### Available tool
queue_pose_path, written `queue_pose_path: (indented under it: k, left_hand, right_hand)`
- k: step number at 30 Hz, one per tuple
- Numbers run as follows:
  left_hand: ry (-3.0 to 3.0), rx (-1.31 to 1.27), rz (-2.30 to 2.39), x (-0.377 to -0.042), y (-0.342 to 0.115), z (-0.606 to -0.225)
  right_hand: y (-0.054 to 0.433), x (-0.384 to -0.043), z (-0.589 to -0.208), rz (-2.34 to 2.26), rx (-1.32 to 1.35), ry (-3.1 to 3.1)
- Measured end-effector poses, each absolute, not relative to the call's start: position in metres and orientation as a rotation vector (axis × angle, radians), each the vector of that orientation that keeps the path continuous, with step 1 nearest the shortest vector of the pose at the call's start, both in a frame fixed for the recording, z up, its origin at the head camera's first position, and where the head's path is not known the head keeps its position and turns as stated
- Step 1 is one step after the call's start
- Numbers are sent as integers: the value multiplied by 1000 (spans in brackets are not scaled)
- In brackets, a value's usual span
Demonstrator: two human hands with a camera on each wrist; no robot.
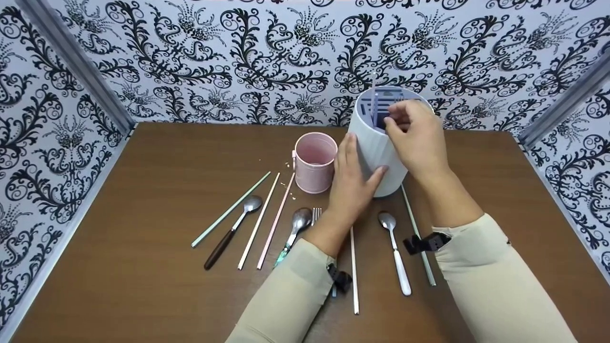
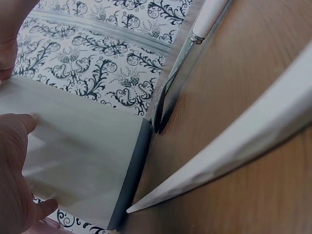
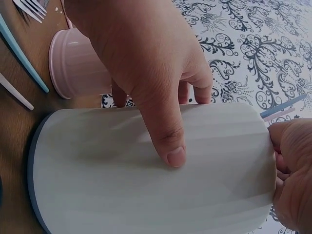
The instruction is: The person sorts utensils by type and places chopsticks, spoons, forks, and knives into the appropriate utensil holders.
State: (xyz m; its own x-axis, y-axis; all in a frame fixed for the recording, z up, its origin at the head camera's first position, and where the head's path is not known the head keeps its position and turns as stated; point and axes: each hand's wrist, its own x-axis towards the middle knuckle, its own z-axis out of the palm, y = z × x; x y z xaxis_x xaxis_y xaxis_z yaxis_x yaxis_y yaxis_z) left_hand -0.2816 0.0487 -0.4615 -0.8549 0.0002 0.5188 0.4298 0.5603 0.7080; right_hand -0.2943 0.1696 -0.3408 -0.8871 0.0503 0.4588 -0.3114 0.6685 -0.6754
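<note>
A white utensil holder (image 1: 381,164) with a slotted inner wall stands at the back right of the table. My left hand (image 1: 352,183) grips its side, thumb across the front and fingers round the left; this thumb (image 3: 173,146) lies on the smooth wall in the right wrist view. At the rim is my right hand (image 1: 417,133), its fingers loosely bent over the mouth and a small gap between thumb and fingertips. Beside those fingertips, pale blue and pinkish chopsticks (image 3: 285,106) stick out of the holder. A pink cup (image 1: 314,176) stands left of my left hand.
Across the table lie a green chopstick (image 1: 228,210), cream chopstick (image 1: 259,221), pink chopstick (image 1: 276,221), dark-handled spoon (image 1: 233,231), green-handled spoon (image 1: 293,233), fork (image 3: 31,9), white chopstick (image 1: 354,271), white-handled spoon (image 1: 396,252) and another green chopstick (image 1: 419,238). Patterned walls (image 1: 214,62) enclose the back and sides.
</note>
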Motion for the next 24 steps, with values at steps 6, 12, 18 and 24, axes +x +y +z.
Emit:
queue_pose_path:
  k: [6, 12, 18, 24]
  left_hand:
    - [-2320, -352, -1208, -282, 49, -463]
    - [-2317, -354, -1196, -282, 49, -465]
    - [-2319, -352, -1209, -282, 50, -465]
    - [-2333, -349, -1228, -282, 50, -465]
  right_hand:
    - [172, -291, -341, 1137, 256, -2400]
    - [175, -287, -343, 1174, 291, -2360]
    - [179, -278, -348, 1190, 309, -2269]
    - [184, -266, -353, 1253, 338, -2107]
